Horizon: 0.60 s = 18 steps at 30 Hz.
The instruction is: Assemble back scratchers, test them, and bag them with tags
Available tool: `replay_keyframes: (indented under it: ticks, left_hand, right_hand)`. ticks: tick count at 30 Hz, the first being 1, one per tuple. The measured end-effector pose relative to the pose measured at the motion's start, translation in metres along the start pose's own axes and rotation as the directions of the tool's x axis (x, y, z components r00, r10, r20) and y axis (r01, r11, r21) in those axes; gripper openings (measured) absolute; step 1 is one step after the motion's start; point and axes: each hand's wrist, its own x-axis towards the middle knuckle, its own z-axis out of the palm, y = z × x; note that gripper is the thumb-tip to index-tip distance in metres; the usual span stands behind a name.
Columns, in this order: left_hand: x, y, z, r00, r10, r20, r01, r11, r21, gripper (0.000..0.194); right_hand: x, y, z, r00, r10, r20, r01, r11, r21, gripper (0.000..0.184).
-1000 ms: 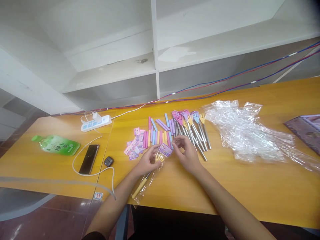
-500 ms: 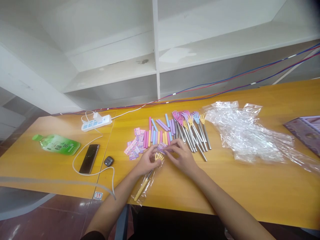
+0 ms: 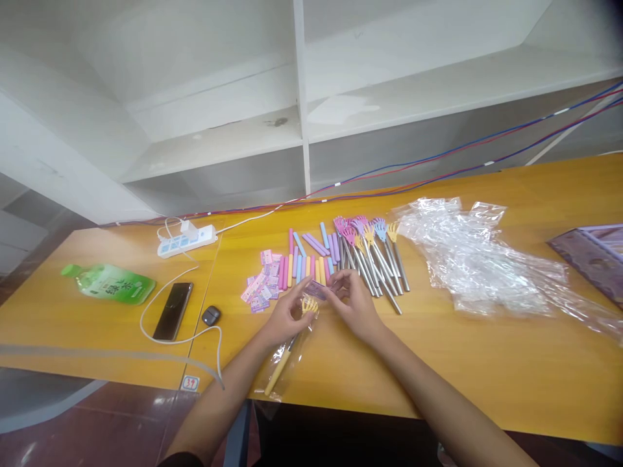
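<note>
"So, where's the work now?"

"At the near edge of the yellow wooden table (image 3: 438,363). Left hand (image 3: 285,319): thumb and fingers closed on a long clear plastic bag (image 3: 292,366), up by the yellow claw-shaped head (image 3: 310,306) of a scratcher. Its yellow tubular grip (image 3: 277,374) slants down toward the table edge, seemingly inside the bag."

"And the right hand (image 3: 359,306)?"

"Thumb and fingertips together, pinching a small purple printed card (image 3: 316,290) just above the claw. Can't tell whether the left fingertips touch it too."

"Step in hand?"

"My reading: the card is being handled or lined up at the top of the bag. In or outside the film, can't tell."

"What would the next move call for?"

"Judgement only: a steady left grip, card kept flat and square, light pressure so the thin film doesn't crumple."

"Nearby?"

"Loose pink-and-purple cards (image 3: 260,288) beyond the left hand. Short pastel tubes (image 3: 291,269) in a rough row beside them. Beyond the right, silver-shafted scratchers with coloured claws (image 3: 361,227), piled; farther right, a heap of clear plastic sleeves (image 3: 467,266)."
</note>
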Motion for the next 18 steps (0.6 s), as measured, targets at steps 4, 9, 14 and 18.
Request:
replay_keyframes:
  ticks: [4,9,14,18]
  left_hand:
    - [-0.002,0.001,0.002,0.999,0.027,0.032,-0.03,0.996,0.089,0.079]
    - [-0.004,0.006,0.006,0.996,0.014,0.086,-0.016,1.0,0.026,0.088]
    - [-0.004,0.001,0.01,0.997,0.048,0.052,-0.048,0.999,-0.008,0.084]
    - [-0.002,-0.007,0.01,0.982,0.188,0.007,-0.188,0.98,0.072,0.058]
  right_hand:
    - [0.001,-0.001,0.001,0.991,0.056,0.12,-0.042,0.993,-0.114,0.033]
    - [0.0,-0.003,0.004,0.996,0.067,0.066,-0.056,0.987,-0.154,0.043]
    - [0.001,-0.003,0.005,0.998,0.066,0.021,-0.063,0.991,-0.12,0.044]
    - [0.003,-0.005,0.002,0.994,0.101,0.05,-0.099,0.994,-0.042,0.041]
